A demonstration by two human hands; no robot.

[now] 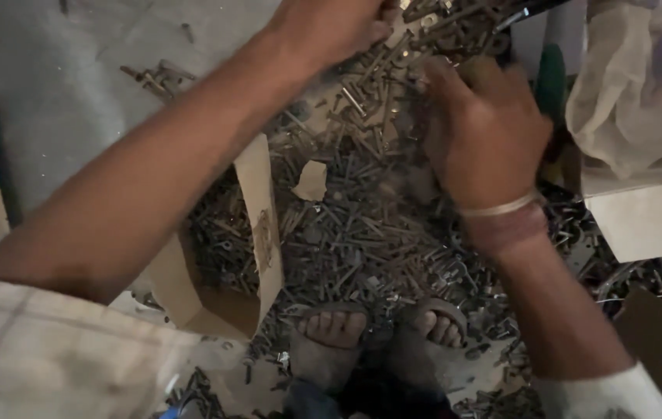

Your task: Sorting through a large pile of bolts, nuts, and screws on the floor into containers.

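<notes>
Metal bolts [362, 233] (heaped) under both hands; left hand [331, 27] and right hand [482, 124] fingers seemingly curled, grasp unclear.

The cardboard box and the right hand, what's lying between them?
In the head view, a pile of bolts and a torn cardboard scrap lie between the cardboard box and right hand.

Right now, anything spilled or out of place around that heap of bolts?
Yes. Dark metal bolts and screws cover the floor loose, reaching the sandalled feet; the brown cardboard box stands torn open, and a paper scrap lies on them.

Dim, warm indoor light; soft overall blur, perhaps motion; deep shadow at bottom; pale glare upper right.
</notes>
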